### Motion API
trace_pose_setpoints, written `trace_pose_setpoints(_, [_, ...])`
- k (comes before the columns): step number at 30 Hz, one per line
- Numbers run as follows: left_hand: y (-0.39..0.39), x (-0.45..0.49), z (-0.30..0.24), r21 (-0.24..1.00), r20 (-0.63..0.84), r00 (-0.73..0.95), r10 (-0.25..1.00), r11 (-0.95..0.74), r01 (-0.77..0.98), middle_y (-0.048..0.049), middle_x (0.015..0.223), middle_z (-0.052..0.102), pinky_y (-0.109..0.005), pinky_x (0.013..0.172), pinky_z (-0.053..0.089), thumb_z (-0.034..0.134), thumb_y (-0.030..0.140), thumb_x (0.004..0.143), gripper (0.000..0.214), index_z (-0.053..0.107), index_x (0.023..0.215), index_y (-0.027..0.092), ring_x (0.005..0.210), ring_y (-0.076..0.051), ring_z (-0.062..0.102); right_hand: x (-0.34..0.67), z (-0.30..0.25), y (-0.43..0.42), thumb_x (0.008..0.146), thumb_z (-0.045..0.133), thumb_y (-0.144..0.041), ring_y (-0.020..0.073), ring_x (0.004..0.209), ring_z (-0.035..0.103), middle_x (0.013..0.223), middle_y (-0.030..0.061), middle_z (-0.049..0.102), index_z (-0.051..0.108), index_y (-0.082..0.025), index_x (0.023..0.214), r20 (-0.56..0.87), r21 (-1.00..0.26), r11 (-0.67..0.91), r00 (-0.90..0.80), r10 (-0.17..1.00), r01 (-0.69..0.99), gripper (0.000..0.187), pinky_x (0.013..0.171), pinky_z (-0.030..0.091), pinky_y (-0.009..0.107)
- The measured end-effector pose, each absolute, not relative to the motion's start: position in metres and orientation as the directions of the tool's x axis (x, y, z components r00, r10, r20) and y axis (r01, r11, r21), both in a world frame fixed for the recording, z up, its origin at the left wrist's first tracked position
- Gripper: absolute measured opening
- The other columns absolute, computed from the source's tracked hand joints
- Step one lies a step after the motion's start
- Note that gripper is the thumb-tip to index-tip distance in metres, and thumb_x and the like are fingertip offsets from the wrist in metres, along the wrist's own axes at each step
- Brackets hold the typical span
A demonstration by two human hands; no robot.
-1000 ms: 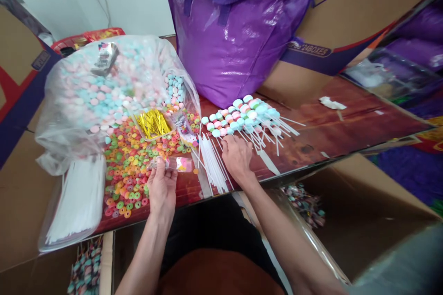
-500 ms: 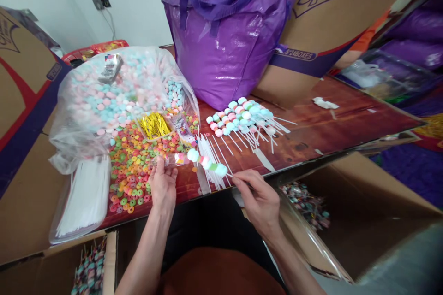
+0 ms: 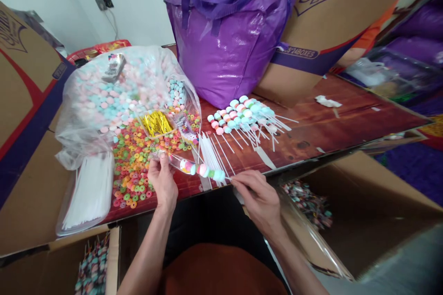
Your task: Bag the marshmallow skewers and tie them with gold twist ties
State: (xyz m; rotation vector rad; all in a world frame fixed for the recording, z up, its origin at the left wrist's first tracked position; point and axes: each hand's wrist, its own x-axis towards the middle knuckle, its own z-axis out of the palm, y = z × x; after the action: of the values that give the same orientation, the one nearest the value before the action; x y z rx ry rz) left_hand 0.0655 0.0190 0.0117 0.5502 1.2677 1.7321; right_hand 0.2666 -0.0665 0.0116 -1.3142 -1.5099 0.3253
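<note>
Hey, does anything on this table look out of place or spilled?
A crumpled white scrap lies on the table at right, apart from the candy skewers. Ring candies lie loose at left, perhaps deliberately.

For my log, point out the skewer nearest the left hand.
The skewer whose stick the right hand pinches; the piled skewers lie farther from the left hand, untouched.

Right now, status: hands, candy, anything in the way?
Left hand pinching clear wrapper; right hand pinching stick of candy skewer. Skewer tip at wrapper's mouth, depth unclear. Loose white sticks behind it in view, contact unclear.
</note>
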Motion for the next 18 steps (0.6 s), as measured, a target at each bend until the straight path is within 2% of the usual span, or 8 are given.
trace_pose_setpoints(3, [0.017, 0.068, 0.009, 0.931, -0.052, -0.553, 0.831, -0.16, -0.329, 0.002, 0.077, 0.062, -0.022, 0.07, 0.047, 0.076, 0.043, 0.076, 0.029, 0.062, 0.081, 0.018, 0.072, -0.011, 0.058, 0.257, 0.006, -0.066, 0.092, 0.061, -0.022, 0.0196, 0.077, 0.062, 0.079, 0.0031, 0.068, 0.069, -0.023, 0.083, 0.411, -0.851, 0.29, 0.211, 0.887, 0.438, 0.012, 0.073, 0.047, 0.035])
trace_pose_setpoints(6, [0.016, 0.07, 0.007, 0.933, -0.009, -0.588, 0.809, -0.205, -0.295, 0.002, 0.08, 0.063, -0.021, 0.071, 0.047, 0.074, 0.044, 0.078, 0.028, 0.062, 0.084, 0.019, 0.073, -0.011, 0.06, 0.251, 0.001, -0.066, 0.092, 0.061, -0.026, 0.0193, 0.076, 0.062, 0.078, 0.003, 0.067, 0.069, -0.023, 0.081, 0.333, -0.885, 0.217, 0.234, 0.913, 0.412, 0.014, 0.073, 0.047, 0.034])
trace_pose_setpoints(10, [0.016, 0.069, 0.006, 0.896, -0.147, -0.471, 0.87, -0.085, -0.436, 0.0025, 0.074, 0.062, -0.025, 0.065, 0.05, 0.074, 0.053, 0.075, 0.037, 0.058, 0.085, 0.02, 0.066, -0.012, 0.063, 0.247, -0.006, -0.067, 0.093, 0.061, -0.027, 0.0178, 0.074, 0.061, 0.077, 0.0014, 0.065, 0.068, -0.023, 0.08, 0.268, -0.903, 0.162, 0.228, 0.936, 0.397, 0.015, 0.071, 0.046, 0.031])
trace_pose_setpoints(13, [0.014, 0.068, 0.006, 0.856, -0.26, -0.35, 0.9, 0.047, -0.515, -0.0026, 0.078, 0.068, -0.026, 0.063, 0.051, 0.072, 0.059, 0.074, 0.044, 0.059, 0.087, 0.019, 0.07, -0.016, 0.068, 0.247, -0.009, -0.068, 0.094, 0.06, -0.027, 0.0179, 0.075, 0.06, 0.077, 0.001, 0.064, 0.068, -0.023, 0.083, 0.282, -0.887, 0.16, 0.235, 0.93, 0.433, 0.014, 0.072, 0.044, 0.031])
trace_pose_setpoints(16, [0.01, 0.065, 0.006, 0.848, -0.288, -0.226, 0.931, 0.137, -0.512, -0.0094, 0.091, 0.073, -0.027, 0.067, 0.053, 0.074, 0.055, 0.075, 0.043, 0.064, 0.092, 0.017, 0.08, -0.018, 0.071, 0.247, -0.008, -0.068, 0.094, 0.059, -0.026, 0.0179, 0.075, 0.06, 0.076, 0.0009, 0.065, 0.068, -0.023, 0.083, 0.349, -0.831, 0.201, 0.205, 0.914, 0.518, 0.015, 0.075, 0.042, 0.033])
trace_pose_setpoints(18, [0.009, 0.063, 0.005, 0.845, -0.281, -0.191, 0.94, 0.148, -0.515, -0.0096, 0.095, 0.073, -0.029, 0.071, 0.054, 0.079, 0.048, 0.073, 0.039, 0.066, 0.092, 0.016, 0.083, -0.019, 0.071, 0.246, -0.006, -0.068, 0.094, 0.058, -0.025, 0.0178, 0.073, 0.059, 0.074, 0.0005, 0.065, 0.068, -0.023, 0.081, 0.383, -0.792, 0.232, 0.164, 0.909, 0.564, 0.016, 0.075, 0.041, 0.033])
